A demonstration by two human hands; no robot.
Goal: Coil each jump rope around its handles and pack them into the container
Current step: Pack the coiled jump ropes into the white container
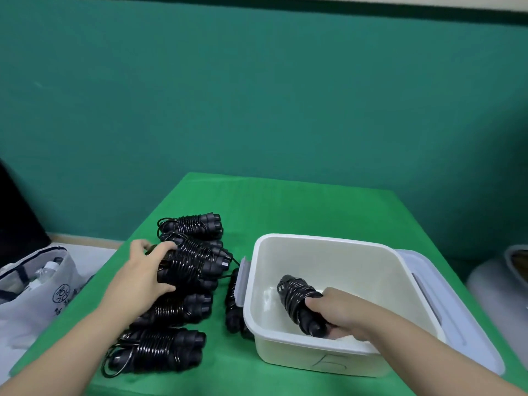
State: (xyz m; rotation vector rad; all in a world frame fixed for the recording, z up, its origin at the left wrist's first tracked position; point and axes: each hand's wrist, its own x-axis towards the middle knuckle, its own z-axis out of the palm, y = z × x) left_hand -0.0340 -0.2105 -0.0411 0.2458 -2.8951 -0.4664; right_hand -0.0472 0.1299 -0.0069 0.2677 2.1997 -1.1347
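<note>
Several coiled black jump ropes lie in a row on the green table, left of a white plastic container. My left hand grips one coiled rope in the middle of that row. My right hand is inside the container and holds another coiled rope low near its floor. One more coiled rope lies against the container's left wall, partly hidden by a grey latch.
The container's lid lies under and to the right of it. A white cloth bag with bottles stands off the table's left edge. A pale object sits at the far right. Bare green cloth stretches behind the container.
</note>
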